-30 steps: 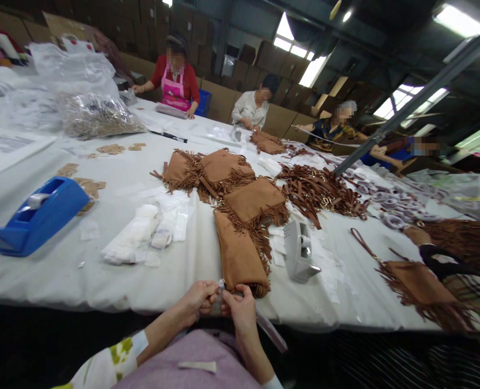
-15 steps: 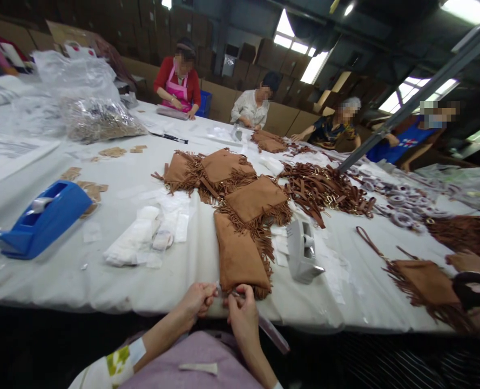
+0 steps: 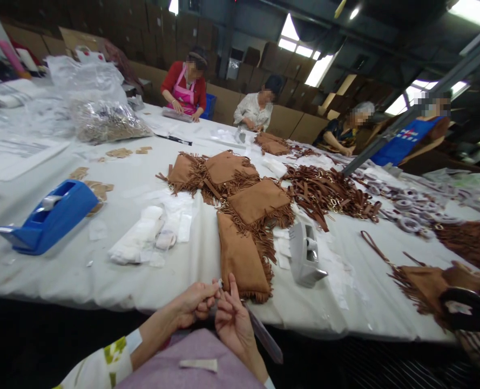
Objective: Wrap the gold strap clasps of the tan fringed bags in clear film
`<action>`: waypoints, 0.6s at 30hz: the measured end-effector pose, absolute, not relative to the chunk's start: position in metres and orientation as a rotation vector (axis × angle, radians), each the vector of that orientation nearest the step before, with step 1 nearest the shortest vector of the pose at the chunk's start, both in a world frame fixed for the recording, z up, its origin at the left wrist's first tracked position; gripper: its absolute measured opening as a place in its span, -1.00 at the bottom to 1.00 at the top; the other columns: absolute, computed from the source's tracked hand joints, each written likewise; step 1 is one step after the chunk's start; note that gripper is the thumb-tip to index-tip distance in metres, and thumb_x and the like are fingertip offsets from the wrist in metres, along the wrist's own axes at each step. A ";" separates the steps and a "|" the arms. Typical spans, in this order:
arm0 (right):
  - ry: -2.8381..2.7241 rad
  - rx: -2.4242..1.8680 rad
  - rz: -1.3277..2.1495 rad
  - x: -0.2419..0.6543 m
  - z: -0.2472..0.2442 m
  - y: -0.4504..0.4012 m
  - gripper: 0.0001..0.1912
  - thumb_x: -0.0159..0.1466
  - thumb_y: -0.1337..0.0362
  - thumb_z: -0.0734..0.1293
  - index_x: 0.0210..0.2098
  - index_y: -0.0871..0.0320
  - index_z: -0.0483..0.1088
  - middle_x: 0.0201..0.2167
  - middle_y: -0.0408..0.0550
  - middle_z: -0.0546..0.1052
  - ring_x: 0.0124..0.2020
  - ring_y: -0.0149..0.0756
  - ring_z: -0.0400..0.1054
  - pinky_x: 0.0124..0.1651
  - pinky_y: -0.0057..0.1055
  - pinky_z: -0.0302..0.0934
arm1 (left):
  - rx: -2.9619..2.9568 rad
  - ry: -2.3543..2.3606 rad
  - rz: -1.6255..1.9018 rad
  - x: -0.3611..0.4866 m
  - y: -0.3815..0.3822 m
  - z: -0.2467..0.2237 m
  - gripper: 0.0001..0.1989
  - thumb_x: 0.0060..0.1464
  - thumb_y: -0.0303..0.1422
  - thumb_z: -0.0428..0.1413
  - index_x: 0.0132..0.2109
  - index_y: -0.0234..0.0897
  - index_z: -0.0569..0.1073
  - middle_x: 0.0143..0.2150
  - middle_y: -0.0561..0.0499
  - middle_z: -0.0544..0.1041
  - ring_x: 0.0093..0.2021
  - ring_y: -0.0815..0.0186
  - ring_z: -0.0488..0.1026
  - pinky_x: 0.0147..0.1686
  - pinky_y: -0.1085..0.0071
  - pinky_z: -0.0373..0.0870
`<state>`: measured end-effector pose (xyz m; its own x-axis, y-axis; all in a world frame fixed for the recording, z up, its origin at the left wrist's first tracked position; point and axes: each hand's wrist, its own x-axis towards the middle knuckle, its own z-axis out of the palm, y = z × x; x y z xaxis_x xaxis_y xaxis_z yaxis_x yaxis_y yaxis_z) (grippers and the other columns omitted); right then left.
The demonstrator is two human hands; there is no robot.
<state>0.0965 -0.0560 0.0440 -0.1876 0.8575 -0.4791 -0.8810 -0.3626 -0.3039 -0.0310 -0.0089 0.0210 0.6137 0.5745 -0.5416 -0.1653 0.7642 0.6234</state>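
At the table's near edge, my left hand (image 3: pixel 197 303) is closed in a pinch on a small part too small to name, beside the corner of a tan fringed pouch (image 3: pixel 242 259). My right hand (image 3: pixel 234 316) meets it there, index finger raised and the other fingers curled around one end of a strip. This greyish strip (image 3: pixel 266 335) hangs from the right hand past the table edge. More tan pouches (image 3: pixel 258 200) overlap just beyond the near one.
A blue tape dispenser (image 3: pixel 53 216) stands at left, a grey one (image 3: pixel 305 256) right of the pouch. White packets (image 3: pixel 140 235) lie between. Brown straps (image 3: pixel 329 192) are heaped further right. A metal post (image 3: pixel 401 121) slants at right. Several people work around the table.
My right index finger has straightened upward and the hand has turned slightly. The strip has swung a little left. At far right, a co-worker's hand has moved over another pouch.
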 end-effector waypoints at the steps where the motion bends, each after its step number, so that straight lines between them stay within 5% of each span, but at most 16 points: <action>1: 0.068 -0.646 1.830 0.098 0.045 -0.055 -0.44 0.15 0.45 0.37 0.06 -0.17 0.26 -0.15 -0.14 0.46 -0.63 -0.67 0.10 -0.66 -0.80 0.02 | 0.446 0.722 0.418 -0.034 -0.007 0.020 -0.72 0.02 -0.18 0.14 -0.39 -0.33 0.35 -0.63 0.19 0.14 -0.70 0.61 -0.18 -0.70 0.58 -0.23; 3: 0.092 -0.548 1.835 0.101 0.045 -0.052 -0.56 0.18 0.43 0.35 -0.01 -0.13 0.33 -0.12 -0.15 0.45 -0.63 -0.70 0.10 -0.65 -0.81 0.02 | 0.291 0.635 0.381 -0.036 -0.006 0.016 -0.84 0.02 -0.33 0.16 -0.33 -0.34 0.38 -0.61 0.20 0.08 -0.68 0.62 -0.21 -0.69 0.61 -0.23; 8: 0.080 -0.386 1.860 0.108 0.040 -0.048 -0.85 0.23 0.36 0.34 -0.19 0.07 0.43 -0.47 -0.29 0.36 -0.76 -0.77 -0.06 -0.74 -0.84 -0.16 | 0.222 0.580 0.367 -0.033 -0.008 0.007 -0.89 0.01 -0.37 0.16 -0.31 -0.33 0.42 -0.62 0.20 0.01 -0.66 0.58 -0.23 -0.69 0.59 -0.20; 12: -0.128 -0.635 1.850 0.110 0.045 -0.049 -0.57 0.15 0.25 0.43 0.01 -0.07 0.34 -0.30 -0.21 0.46 -0.74 -0.78 0.07 -0.71 -0.82 -0.08 | 0.358 0.546 0.342 -0.034 -0.007 0.011 -0.73 -0.06 -0.21 0.23 -0.34 -0.34 0.43 -0.64 0.21 0.06 -0.66 0.60 -0.28 -0.68 0.57 -0.23; 15: -0.616 -1.119 1.767 0.120 0.054 -0.055 -0.32 0.09 0.12 0.45 0.16 -0.11 0.20 -0.25 -0.11 0.52 -0.71 -0.55 0.27 -0.73 -0.66 0.05 | 0.596 0.582 0.311 -0.035 -0.003 0.014 -0.60 -0.05 -0.03 0.18 -0.44 -0.34 0.42 -0.72 0.20 0.10 -0.72 0.58 -0.18 -0.70 0.55 -0.19; 18: -1.120 -1.615 1.239 0.149 0.056 -0.058 -0.54 0.06 0.02 0.41 -0.10 0.10 0.49 -0.34 0.01 0.57 -0.48 -0.21 0.46 -0.50 -0.44 0.31 | 0.924 0.741 0.291 -0.031 0.009 0.012 -0.45 -0.02 0.11 0.04 -0.52 -0.36 0.40 -0.67 0.05 0.31 -0.71 0.50 0.10 -0.68 0.53 -0.03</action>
<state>0.1490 -0.0578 0.0564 0.1298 0.9534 -0.2724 0.1744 -0.2924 -0.9403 -0.0314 0.0088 0.0117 0.7205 0.5257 -0.4523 0.0782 0.5864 0.8063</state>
